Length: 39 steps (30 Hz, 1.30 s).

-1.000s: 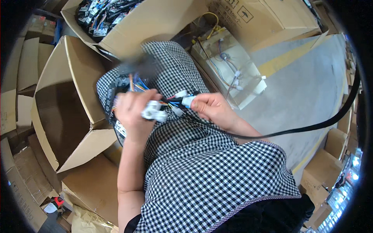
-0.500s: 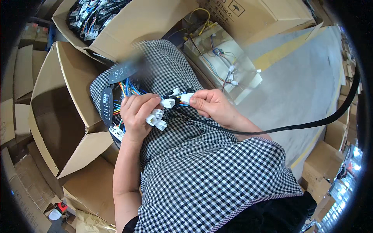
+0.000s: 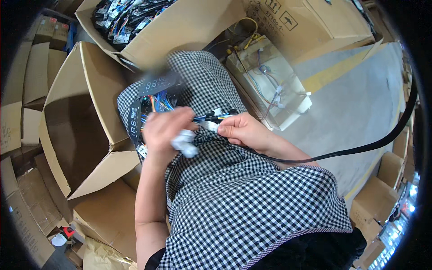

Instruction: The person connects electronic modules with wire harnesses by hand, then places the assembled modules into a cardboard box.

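My right hand (image 3: 245, 132) pinches a white plug connector (image 3: 209, 126) between thumb and fingers, just above my lap. Beside it my left hand (image 3: 165, 128) is smeared by motion, its fingers curled over the wires. Blurred white connectors (image 3: 184, 143) stick out from under its palm. Coloured wires run from the hands to two dark display boards, an upper board (image 3: 155, 84) and a left board (image 3: 134, 119), lying on my thigh. A thick black cable (image 3: 333, 150) comes in from the right and passes by my right hand. More thin wires with a small white plug (image 3: 218, 111) lie beyond the connector.
An open cardboard box (image 3: 85, 148) stands at the left. Behind it, another box (image 3: 180, 27) holds a heap of wired boards (image 3: 130, 18). A pale test panel (image 3: 292, 96) with wires and plugs sits ahead to the right, before a large carton (image 3: 297, 27).
The whole view has shifted slightly, so the surroundings sit farther right. My left hand has blurred with motion and its connectors with it. My right hand keeps its pinch on the white connector.
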Tool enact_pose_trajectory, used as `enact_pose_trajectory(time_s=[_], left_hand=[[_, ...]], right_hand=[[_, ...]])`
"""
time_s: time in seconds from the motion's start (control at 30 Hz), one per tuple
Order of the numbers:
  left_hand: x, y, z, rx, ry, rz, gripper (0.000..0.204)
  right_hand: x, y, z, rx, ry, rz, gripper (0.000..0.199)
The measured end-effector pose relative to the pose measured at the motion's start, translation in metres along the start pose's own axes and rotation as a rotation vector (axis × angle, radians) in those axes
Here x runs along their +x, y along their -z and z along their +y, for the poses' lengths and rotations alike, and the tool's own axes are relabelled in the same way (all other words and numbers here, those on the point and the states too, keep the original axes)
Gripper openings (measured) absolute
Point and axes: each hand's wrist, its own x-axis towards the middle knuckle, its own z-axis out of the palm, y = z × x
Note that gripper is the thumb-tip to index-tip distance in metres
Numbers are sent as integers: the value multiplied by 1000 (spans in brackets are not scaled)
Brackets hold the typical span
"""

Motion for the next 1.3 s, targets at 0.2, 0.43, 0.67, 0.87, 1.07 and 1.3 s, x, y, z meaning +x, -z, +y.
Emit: enact_pose_trajectory(time_s=[0.2, 0.43, 0.67, 0.87, 1.07, 1.3], left_hand=[[-3, 60, -12, 75, 564, 652, 28], [19, 37, 30, 173, 70, -391, 49], [-28, 128, -44, 252, 470, 466, 22], [-59, 203, -76, 597, 343, 724, 26], [-74, 146, -59, 472, 1076, -184, 90], [-12, 47, 18, 545, 494, -54, 56]], right_hand=[[-3, -2, 0, -267, 135, -4, 23], [-7, -16, -14, -493, 340, -9, 22], [-26, 1, -18, -562, 480, 215, 18], [-36, 37, -1, -339, 437, 421, 22], [-39, 49, 8, -600, 408, 508, 20], [-33, 37, 18, -627, 238, 483, 25]])
